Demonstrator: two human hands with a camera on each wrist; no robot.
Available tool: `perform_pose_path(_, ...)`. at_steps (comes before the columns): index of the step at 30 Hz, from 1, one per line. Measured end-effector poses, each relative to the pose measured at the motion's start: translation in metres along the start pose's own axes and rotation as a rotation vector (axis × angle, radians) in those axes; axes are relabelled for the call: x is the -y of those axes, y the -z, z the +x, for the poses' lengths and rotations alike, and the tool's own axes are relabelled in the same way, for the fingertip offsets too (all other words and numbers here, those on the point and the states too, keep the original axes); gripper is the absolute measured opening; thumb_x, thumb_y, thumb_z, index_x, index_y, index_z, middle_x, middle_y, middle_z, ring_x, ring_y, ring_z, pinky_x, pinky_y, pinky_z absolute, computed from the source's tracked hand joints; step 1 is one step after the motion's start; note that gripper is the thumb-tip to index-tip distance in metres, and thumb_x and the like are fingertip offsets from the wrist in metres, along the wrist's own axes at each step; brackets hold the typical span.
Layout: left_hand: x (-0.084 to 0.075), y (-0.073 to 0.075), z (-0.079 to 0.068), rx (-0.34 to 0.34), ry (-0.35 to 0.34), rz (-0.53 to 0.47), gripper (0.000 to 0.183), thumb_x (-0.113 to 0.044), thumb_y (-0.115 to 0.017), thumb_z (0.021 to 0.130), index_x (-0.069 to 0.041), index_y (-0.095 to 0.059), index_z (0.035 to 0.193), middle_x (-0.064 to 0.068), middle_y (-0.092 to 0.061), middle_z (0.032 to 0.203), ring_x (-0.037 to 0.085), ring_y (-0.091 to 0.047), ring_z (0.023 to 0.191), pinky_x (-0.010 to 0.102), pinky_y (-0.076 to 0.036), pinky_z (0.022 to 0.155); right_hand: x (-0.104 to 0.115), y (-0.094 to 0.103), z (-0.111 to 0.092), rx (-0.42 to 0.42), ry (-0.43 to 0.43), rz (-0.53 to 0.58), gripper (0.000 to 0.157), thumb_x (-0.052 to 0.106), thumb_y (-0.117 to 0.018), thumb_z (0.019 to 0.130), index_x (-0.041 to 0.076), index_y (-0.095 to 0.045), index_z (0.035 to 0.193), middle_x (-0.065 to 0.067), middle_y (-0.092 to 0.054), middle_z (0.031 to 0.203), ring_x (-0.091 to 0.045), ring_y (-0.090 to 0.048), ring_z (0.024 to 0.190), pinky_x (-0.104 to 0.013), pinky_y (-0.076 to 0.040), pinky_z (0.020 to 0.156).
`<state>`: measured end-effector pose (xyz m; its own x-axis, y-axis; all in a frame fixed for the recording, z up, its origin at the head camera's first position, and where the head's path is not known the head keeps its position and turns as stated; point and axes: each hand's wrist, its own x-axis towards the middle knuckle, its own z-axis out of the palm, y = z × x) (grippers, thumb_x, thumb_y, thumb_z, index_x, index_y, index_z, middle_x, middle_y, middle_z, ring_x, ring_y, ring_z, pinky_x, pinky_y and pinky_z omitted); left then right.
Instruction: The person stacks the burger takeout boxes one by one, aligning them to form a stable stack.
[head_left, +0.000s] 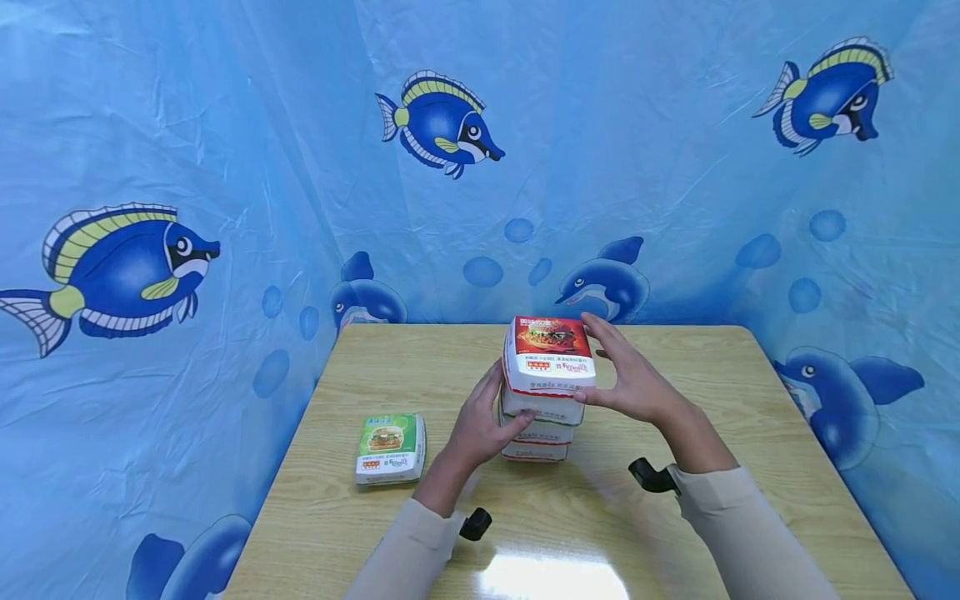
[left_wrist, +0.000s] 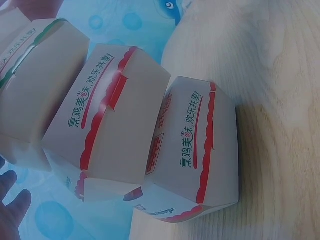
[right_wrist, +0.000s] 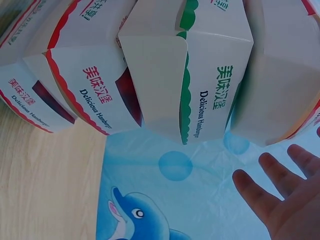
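Note:
Several white paper burger boxes stand stacked on the table. On top is a red-topped burger box [head_left: 549, 354]; below it sits a green-trimmed box [right_wrist: 215, 90], above red-trimmed boxes [left_wrist: 107, 115]. My left hand [head_left: 480, 421] holds the upper stack from the left, thumb across the front, fingers along the side. From the right, my right hand [head_left: 630, 379] grips the top box, thumb at its near corner and index finger at its far corner. In the right wrist view, its other fingers [right_wrist: 267, 180] spread apart beside the box.
A green-topped burger box [head_left: 391, 450] lies by itself on the wooden table [head_left: 315, 533], left of the stack. Blue curtains [head_left: 480, 208] printed with fish and dolphins hang behind the table and along both sides.

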<state>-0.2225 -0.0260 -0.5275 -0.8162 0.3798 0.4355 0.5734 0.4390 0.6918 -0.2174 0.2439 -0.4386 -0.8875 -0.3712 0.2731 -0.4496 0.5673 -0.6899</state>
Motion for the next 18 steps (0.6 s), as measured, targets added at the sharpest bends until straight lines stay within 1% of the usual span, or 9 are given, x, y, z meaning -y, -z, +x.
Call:
perform_pose_path(4, -0.001, 0.001, 0.001, 0.000, 0.010, 0.000, 0.089, -0.057, -0.062, 0.088, -0.031, -0.012, 0.157, -0.009, -0.021, 0.159, 0.017, -0.027, 0.142, 0.053, -0.039, 0.102, 0.000, 0.001, -0.003, -0.009, -0.025, 0.007, 0.108, 0.038, -0.083, 0.076, 0.033, -0.011, 0.157, -0.004, -0.020, 0.159, -0.031, -0.026, 0.141, -0.059, -0.036, 0.103)
perform_pose_path(7, 0.000, 0.002, 0.000, 0.000, 0.023, -0.001, 0.090, -0.058, -0.062, 0.088, -0.030, -0.012, 0.157, -0.009, -0.021, 0.159, 0.018, -0.026, 0.142, 0.053, -0.038, 0.103, 0.000, 0.001, -0.006, -0.027, -0.049, 0.017, 0.106, 0.038, -0.081, 0.077, 0.036, -0.011, 0.156, -0.006, -0.022, 0.158, -0.033, -0.027, 0.140, -0.061, -0.036, 0.102)
perform_pose_path(10, 0.001, 0.001, -0.005, 0.006, 0.048, 0.004, 0.091, -0.061, -0.061, 0.087, -0.028, -0.013, 0.157, -0.008, -0.022, 0.159, 0.018, -0.026, 0.142, 0.053, -0.037, 0.105, -0.001, -0.002, -0.012, -0.053, -0.070, 0.024, 0.100, 0.038, -0.079, 0.080, 0.039, -0.013, 0.156, -0.008, -0.024, 0.158, -0.035, -0.029, 0.140, -0.063, -0.035, 0.101)
perform_pose_path(15, 0.003, 0.002, -0.014, 0.023, 0.096, 0.033, 0.093, -0.065, -0.059, 0.086, -0.021, -0.016, 0.157, -0.003, -0.023, 0.159, 0.019, -0.025, 0.143, 0.050, -0.034, 0.107, 0.000, -0.010, -0.021, -0.110, -0.063, 0.019, 0.095, 0.037, -0.077, 0.081, 0.039, -0.017, 0.155, -0.003, -0.021, 0.160, -0.036, -0.027, 0.140, -0.066, -0.033, 0.100)
perform_pose_path(18, 0.004, 0.005, -0.018, 0.027, 0.123, 0.040, 0.094, -0.065, -0.059, 0.086, -0.020, -0.019, 0.157, -0.002, -0.024, 0.159, 0.021, -0.025, 0.143, 0.050, -0.033, 0.108, 0.001, -0.015, -0.023, -0.172, -0.044, 0.021, 0.094, 0.036, -0.078, 0.080, 0.038, -0.020, 0.155, -0.001, -0.020, 0.160, -0.035, -0.026, 0.141, -0.066, -0.033, 0.101)
